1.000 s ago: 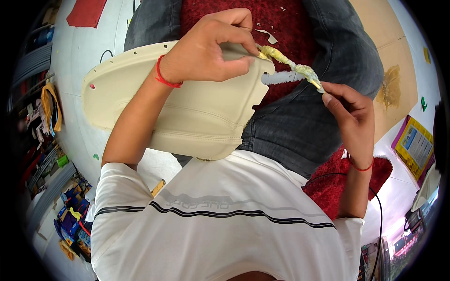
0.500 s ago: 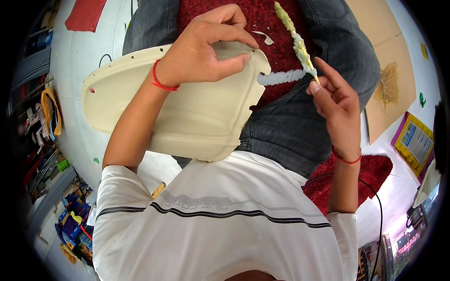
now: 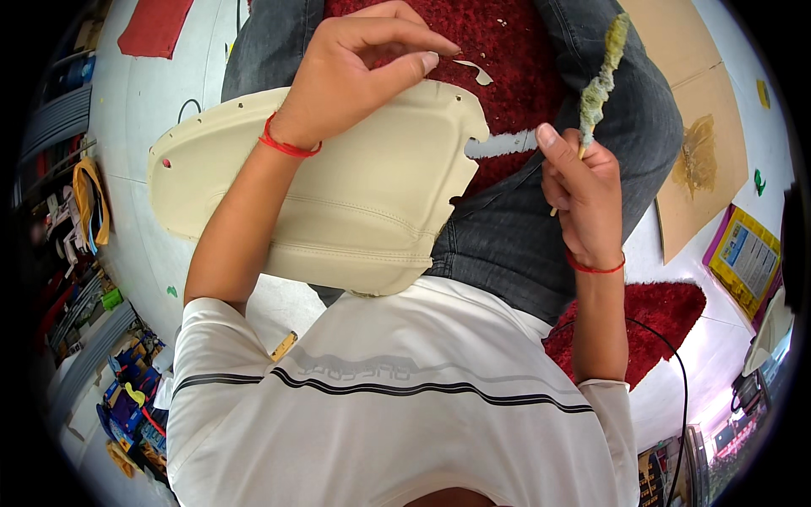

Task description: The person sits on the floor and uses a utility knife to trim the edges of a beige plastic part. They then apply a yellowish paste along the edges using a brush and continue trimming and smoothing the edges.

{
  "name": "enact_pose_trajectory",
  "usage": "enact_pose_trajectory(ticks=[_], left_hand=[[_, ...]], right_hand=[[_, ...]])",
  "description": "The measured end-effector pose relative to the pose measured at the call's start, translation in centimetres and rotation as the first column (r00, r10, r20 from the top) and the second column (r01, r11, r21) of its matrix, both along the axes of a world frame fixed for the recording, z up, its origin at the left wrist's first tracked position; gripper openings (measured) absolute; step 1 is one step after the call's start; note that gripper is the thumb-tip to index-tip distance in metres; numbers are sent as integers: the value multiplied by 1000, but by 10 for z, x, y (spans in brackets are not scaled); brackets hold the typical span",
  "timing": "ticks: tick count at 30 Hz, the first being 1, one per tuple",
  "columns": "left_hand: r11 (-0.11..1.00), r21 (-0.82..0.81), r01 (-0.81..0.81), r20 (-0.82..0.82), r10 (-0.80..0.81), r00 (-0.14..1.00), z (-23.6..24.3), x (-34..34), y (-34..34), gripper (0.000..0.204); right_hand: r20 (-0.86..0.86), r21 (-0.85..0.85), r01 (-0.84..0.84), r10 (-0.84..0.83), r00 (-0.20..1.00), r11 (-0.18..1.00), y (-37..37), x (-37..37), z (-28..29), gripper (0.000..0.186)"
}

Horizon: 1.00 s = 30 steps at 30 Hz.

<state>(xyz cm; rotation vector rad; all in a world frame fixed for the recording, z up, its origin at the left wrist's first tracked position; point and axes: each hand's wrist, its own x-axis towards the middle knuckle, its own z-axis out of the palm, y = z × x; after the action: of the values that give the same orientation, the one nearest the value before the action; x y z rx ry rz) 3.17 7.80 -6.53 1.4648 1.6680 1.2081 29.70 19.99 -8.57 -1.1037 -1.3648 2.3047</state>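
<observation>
Cream panel (image 3: 338,203) across the lap – glue-caked stick (image 3: 598,84) upright (tip frayed).

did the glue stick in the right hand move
Yes. The glue-coated stick in the right hand swung from across the cream panel's edge to upright.

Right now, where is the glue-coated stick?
In the head view, the glue-coated stick stands upright in the right hand, right of the cream panel, above the jeans-clad leg.

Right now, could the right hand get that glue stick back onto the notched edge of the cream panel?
Probably yes. The right hand holds the stick up beside the cream panel, and nothing lies between it and the notched edge. The left hand rests at the panel's top edge, off to one side.
</observation>
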Motion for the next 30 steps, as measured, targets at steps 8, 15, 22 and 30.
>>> enact_pose_trajectory(ticks=[8,15,22,30], left_hand=[[966,-203,-161,106,185,977,7,16,3,11],[960,-131,-248,202,271,941,-2,6,-6,25],[968,-143,-206,229,235,945,-1,12,11,7],[950,-237,-203,176,248,953,-2,12,5,16]], right_hand=[[-2,62,6,-6,1000,998,-10,-12,13,21],[-71,364,380,-381,922,850,65,52,33,35],[321,906,131,-855,408,402,193,270,-132,26],[594,796,-215,-797,104,565,185,273,-130,23]])
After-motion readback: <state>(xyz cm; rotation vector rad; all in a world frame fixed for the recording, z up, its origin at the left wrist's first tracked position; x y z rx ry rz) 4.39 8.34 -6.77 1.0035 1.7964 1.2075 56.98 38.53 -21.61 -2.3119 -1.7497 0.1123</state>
